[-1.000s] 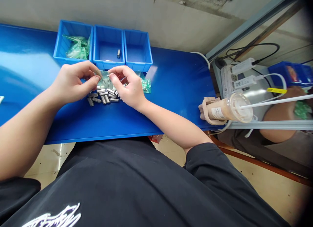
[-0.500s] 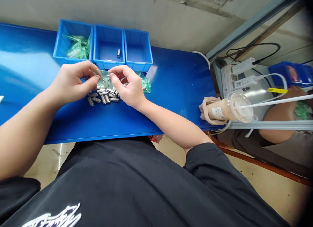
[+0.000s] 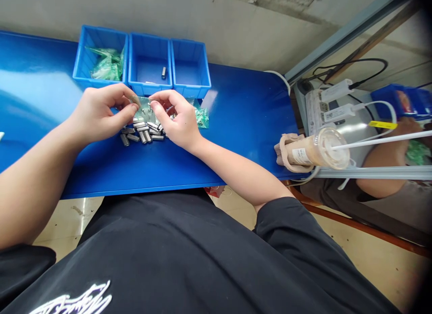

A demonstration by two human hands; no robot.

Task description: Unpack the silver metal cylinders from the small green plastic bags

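A small clear greenish plastic bag (image 3: pixel 143 107) with a few small metal pieces inside is stretched between my hands. My left hand (image 3: pixel 104 111) pinches its left edge between thumb and fingers. On the opposite edge, my right hand (image 3: pixel 177 118) is closed with thumb against forefinger. Just below the bag lies a pile of short metal cylinders (image 3: pixel 146 136) on the blue table (image 3: pixel 162 170). Behind my right hand rests another green plastic bag (image 3: pixel 202 117), partly covered by the hand. Some of the pile is hidden under my fingers.
Along the back stand three blue bins: the left bin (image 3: pixel 77 64) holds green plastic bags, the middle bin (image 3: pixel 148 64) a metal cylinder, the right bin (image 3: pixel 191 64) nothing visible. At the right are a drink cup (image 3: pixel 303 151), chargers (image 3: pixel 337 91), and another person's arm (image 3: pixel 384 156).
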